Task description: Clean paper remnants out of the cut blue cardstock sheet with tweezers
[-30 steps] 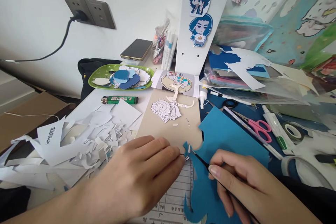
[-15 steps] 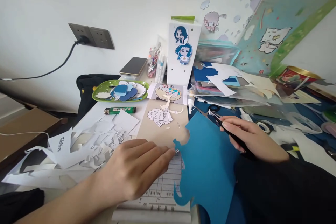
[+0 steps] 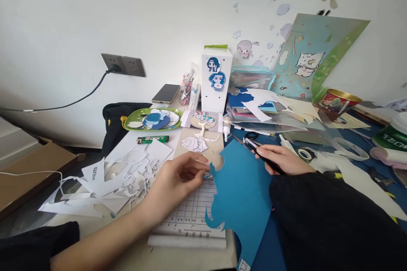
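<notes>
My left hand (image 3: 181,180) is over the lined sheet (image 3: 197,207), thumb and fingers curled together at the left edge of the blue paper (image 3: 241,190). A small pale piece shows at its fingertips; what they grip is mostly hidden. My right hand (image 3: 282,159) is closed around a slim black-handled tool with a silvery tip (image 3: 262,159), its exact kind unclear. The tool lies over the upper right of the blue paper, which has a ragged, cut-out left edge. Scissors (image 3: 251,136) lie just behind it. Beyond my left hand, a line-drawn paper figure (image 3: 192,144) rests on the beige sheet (image 3: 181,152).
White paper scraps (image 3: 133,182) and a green lighter (image 3: 152,139) lie on the left. A green tray (image 3: 129,123) holds paper cutouts. At the back are a phone (image 3: 165,93) and a white box (image 3: 216,100). Tape (image 3: 304,154) and a red tin (image 3: 338,100) are on the right.
My left hand has gone from flat, stretched fingers to a curled grip near the blue paper's edge. My right hand keeps the black tool. The whole view has shifted.
</notes>
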Motion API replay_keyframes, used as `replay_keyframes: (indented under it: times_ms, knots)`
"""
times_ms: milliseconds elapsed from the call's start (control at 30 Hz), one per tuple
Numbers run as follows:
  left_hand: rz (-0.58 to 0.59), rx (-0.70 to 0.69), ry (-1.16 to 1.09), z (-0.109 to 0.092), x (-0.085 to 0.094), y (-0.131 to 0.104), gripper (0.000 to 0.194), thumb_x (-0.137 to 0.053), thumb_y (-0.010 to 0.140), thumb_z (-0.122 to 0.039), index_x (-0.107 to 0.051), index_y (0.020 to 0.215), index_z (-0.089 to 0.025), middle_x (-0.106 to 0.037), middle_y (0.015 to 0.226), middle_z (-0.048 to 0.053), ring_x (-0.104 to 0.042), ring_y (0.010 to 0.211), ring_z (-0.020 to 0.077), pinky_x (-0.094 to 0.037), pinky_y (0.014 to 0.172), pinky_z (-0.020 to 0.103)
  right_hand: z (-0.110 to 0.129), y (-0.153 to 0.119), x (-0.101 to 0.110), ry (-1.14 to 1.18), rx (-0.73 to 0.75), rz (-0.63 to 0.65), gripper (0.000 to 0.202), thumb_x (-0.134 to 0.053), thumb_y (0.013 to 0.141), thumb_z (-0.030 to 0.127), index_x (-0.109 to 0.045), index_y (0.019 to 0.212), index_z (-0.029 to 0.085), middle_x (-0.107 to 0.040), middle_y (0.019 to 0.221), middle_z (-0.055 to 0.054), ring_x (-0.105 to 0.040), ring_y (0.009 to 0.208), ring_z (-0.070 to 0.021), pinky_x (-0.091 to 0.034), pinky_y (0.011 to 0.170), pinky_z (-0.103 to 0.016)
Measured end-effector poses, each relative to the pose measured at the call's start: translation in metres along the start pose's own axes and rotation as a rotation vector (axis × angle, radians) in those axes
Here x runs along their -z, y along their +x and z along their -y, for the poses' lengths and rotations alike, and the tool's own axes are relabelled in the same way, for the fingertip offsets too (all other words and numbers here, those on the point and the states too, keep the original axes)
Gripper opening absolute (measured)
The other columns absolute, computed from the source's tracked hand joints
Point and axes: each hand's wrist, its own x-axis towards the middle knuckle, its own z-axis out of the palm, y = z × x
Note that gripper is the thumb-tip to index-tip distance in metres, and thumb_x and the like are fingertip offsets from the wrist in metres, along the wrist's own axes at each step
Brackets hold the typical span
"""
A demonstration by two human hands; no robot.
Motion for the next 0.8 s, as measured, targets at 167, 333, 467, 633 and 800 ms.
replay_keyframes:
  times_ms: [167, 333, 467, 633, 800]
  knots:
    - [0.041, 0.273, -0.316, -0.015, 0.002, 0.002, 0.022, -0.056, 0.084, -0.029, -0.054, 0.104, -0.018, -0.070, 0.092, 0.005, -0.067, 0.079, 0.0157, -0.056, 0.074, 0.028, 0.002, 0.000, -0.003, 0.002, 0.009, 0.018, 0.046, -0.053, 0.077, 0.060, -0.061, 0.083, 0.015, -0.050, 0.043, 0.004, -0.041, 0.039, -0.0085, -0.031, 0.043, -0.022]
    - [0.105, 0.275, -0.221, -0.008, -0.002, 0.003, 0.022, -0.071, 0.071, -0.025, -0.066, 0.091, -0.018, -0.070, 0.101, 0.005, -0.064, 0.092, 0.0182, -0.052, 0.080, 0.029, 0.001, 0.001, -0.002, 0.004, 0.019, 0.036, 0.044, -0.054, 0.078, 0.059, -0.062, 0.084, 0.016, -0.050, 0.043, 0.004, -0.041, 0.039, -0.0089, -0.032, 0.042, -0.022]
    - [0.110, 0.270, -0.120, -0.006, -0.004, 0.002, 0.017, -0.069, 0.072, -0.025, -0.071, 0.087, -0.019, -0.073, 0.087, 0.003, -0.066, 0.085, 0.0189, -0.052, 0.080, 0.032, 0.003, -0.006, -0.001, 0.015, 0.078, 0.011, 0.041, -0.055, 0.080, 0.057, -0.060, 0.083, 0.017, -0.053, 0.052, 0.003, -0.041, 0.040, -0.0075, -0.035, 0.042, -0.022]
    - [0.048, 0.192, -0.048, -0.009, 0.006, 0.003, 0.015, -0.064, 0.075, -0.022, -0.072, 0.087, -0.020, -0.073, 0.093, 0.002, -0.067, 0.089, 0.0195, -0.051, 0.083, 0.031, 0.024, -0.014, -0.018, 0.115, 0.333, 0.253, 0.032, -0.050, 0.089, 0.044, -0.060, 0.078, 0.016, -0.051, 0.050, 0.003, -0.042, 0.040, -0.0062, -0.035, 0.040, -0.018]
    - [0.075, 0.205, -0.056, -0.004, 0.021, 0.010, 0.018, -0.065, 0.076, -0.024, -0.069, 0.094, -0.020, -0.072, 0.098, 0.004, -0.065, 0.091, 0.0198, -0.051, 0.079, 0.030, 0.048, -0.012, -0.044, 0.035, 0.275, 0.589, 0.025, -0.052, 0.090, 0.034, -0.059, 0.076, 0.015, -0.058, 0.057, 0.001, -0.046, 0.040, -0.0050, -0.037, 0.041, -0.016]
